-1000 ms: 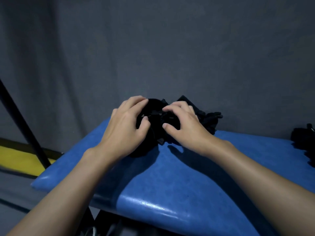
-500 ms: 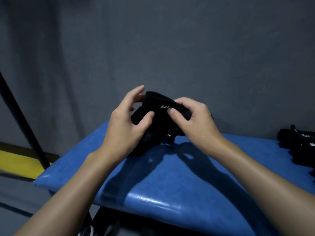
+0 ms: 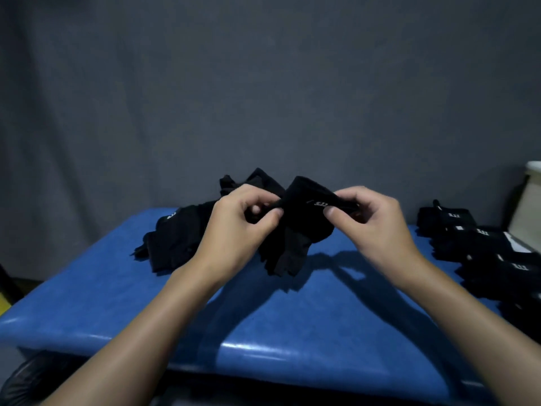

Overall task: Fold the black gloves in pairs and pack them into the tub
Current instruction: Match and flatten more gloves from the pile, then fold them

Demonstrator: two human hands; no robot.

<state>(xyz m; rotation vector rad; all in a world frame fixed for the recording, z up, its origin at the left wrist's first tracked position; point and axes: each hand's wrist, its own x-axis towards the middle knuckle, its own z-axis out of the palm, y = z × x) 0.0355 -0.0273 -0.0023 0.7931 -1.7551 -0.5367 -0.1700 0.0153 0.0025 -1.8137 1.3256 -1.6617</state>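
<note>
Left hand [image 3: 243, 227]: thumb and curled fingers pinch the cuff of the held gloves [image 3: 295, 235]
Right hand [image 3: 371, 227]: pinches the same cuff from the right
Held gloves: lifted above the blue table [image 3: 292, 332], mid-far; fingers hang down
Loose gloves [image 3: 175, 238]: heaped on the table, far left
Folded gloves [image 3: 480, 244]: stacked at the right edge

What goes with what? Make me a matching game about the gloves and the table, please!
Things:
1. table
2. heap of gloves
3. row of gloves
4. single glove

Matches:
a. pinched by the left hand and the right hand
b. blue
c. on the table's right side
d. on the table's left side

Pairs: 1-b, 2-d, 3-c, 4-a.
</note>
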